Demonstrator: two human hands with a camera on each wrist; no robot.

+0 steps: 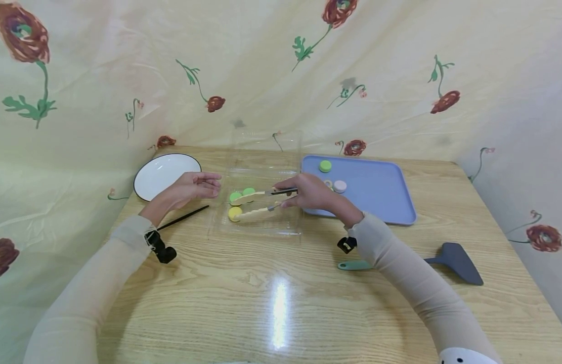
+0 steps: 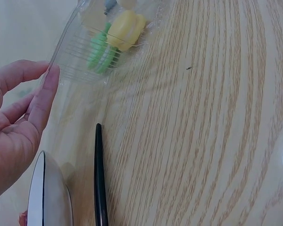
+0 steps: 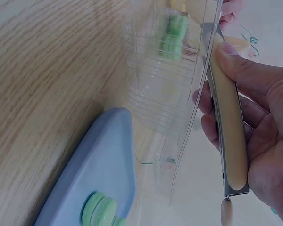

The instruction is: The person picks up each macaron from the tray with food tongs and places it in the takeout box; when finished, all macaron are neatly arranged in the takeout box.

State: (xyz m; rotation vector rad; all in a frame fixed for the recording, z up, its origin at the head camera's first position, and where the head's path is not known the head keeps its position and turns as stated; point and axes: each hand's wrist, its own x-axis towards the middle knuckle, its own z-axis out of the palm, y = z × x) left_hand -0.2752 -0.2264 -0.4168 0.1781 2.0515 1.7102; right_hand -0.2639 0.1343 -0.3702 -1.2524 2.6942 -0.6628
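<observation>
A clear plastic box (image 1: 262, 230) with its lid raised stands mid-table, two green macarons (image 1: 249, 193) and a yellow macaron (image 1: 234, 214) at its left end. My left hand (image 1: 189, 188) pinches the box's left rim between thumb and finger, as the left wrist view (image 2: 19, 103) shows. Over the box, my right hand (image 1: 310, 191) grips a pair of tongs (image 3: 228, 127) with beige side panels and metal edges. The tongs' spread tips (image 1: 244, 215) point left, reaching the yellow macaron and the green ones.
A blue tray (image 1: 376, 192) at the right of the box carries a green macaron (image 1: 325, 166), a pale pink macaron (image 1: 340, 186) and a cream piece partly behind my hand. A white dish (image 1: 164, 174), a black stick (image 1: 185, 217) and a spatula (image 1: 456, 263) also lie around.
</observation>
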